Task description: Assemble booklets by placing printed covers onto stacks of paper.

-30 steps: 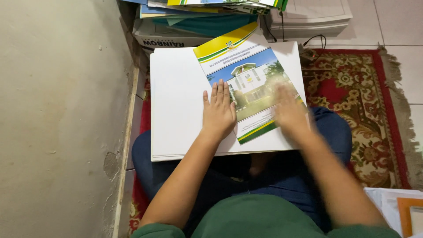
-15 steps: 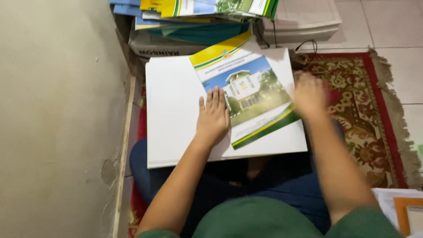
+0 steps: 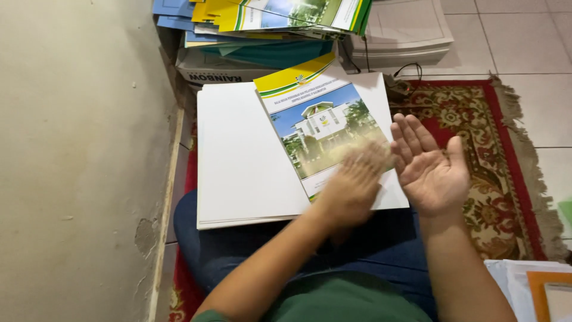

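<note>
A printed cover sheet [image 3: 313,116] with a yellow and green band and a photo of a white building lies tilted on a stack of white sheets [image 3: 244,161] resting on my lap. My left hand [image 3: 351,185] is blurred, lying flat on the lower right part of the cover, fingers apart. Just off the stack's right edge, my right hand [image 3: 430,167] is raised with its palm turned up and fingers spread, holding nothing.
A pile of similar colourful covers and blue folders [image 3: 268,18] lies on a box [image 3: 220,68] at the back. Beside it sits a stack of white paper [image 3: 405,33]. A red patterned rug [image 3: 500,155] covers the tiled floor; a wall [image 3: 77,161] stands at left.
My left hand has slid right across the cover toward its lower right corner. My right hand has lifted off the sheet and turned palm up.
</note>
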